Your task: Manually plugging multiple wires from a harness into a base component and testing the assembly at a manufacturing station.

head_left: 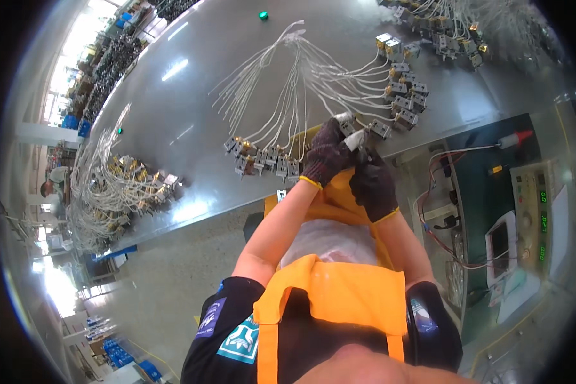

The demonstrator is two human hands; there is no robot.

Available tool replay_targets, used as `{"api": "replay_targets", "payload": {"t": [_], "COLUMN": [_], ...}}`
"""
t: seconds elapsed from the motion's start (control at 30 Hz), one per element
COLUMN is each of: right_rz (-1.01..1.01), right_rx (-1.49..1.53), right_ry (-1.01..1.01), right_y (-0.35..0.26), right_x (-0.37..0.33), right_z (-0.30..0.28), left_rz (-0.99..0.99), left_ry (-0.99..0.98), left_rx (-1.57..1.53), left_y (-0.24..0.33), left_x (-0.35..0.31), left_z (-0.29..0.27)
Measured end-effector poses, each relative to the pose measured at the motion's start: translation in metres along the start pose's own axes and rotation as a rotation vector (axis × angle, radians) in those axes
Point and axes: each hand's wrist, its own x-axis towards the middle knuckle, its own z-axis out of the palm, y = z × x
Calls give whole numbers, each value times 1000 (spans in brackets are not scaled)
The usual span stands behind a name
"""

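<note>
Both my hands wear dark knit gloves with yellow cuffs and meet at the near edge of the metal table. My left hand [326,152], its white-covered fingertips pinched, grips a small metal box-shaped part [347,128]. My right hand [372,184] is closed just beside it, fingers curled up against the left fingertips; whatever it pinches is hidden. One more metal part [379,129] lies right of my fingers. Beyond my hands spreads a bundle of white wires [296,48], with such parts on their ends: one cluster [272,160] at left, another [404,96] at right.
The grey metal table [198,109] carries a second wired heap [128,192] at left and another [451,38] at far right. A green button [263,15] sits at the back. On the right, a dark green surface [470,137] holds a power supply [530,214] and red-and-black leads [422,205].
</note>
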Motion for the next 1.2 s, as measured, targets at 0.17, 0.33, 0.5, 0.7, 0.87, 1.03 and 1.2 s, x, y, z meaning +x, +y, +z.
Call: {"api": "replay_targets", "payload": {"t": [0.17,0.33,0.5,0.7,0.87,1.03,1.2], "right_rz": [-10,186,258,277,192,127,-225], "right_rx": [53,-153,-296,-352,-369,-819,-1175], "right_ry": [264,278,119,19,31,-278,-584], "right_y": [10,9,18,17,29,44,73], "right_x": [-16,-42,-48,-41,-35,-24,2], "right_z": [7,11,13,16,29,38,53], "left_rz": [437,682,538,582,503,227,-60], "left_ry": [85,-119,-267,-373,-493,-416,-420], "left_rx": [513,698,1140,1037,944,587,433], "left_y": [53,97,79,67,66,84,92], "left_x": [-27,-52,-61,-50,-41,-39,-26], "left_z": [-5,-101,-132,-131,-144,-142,-95]}}
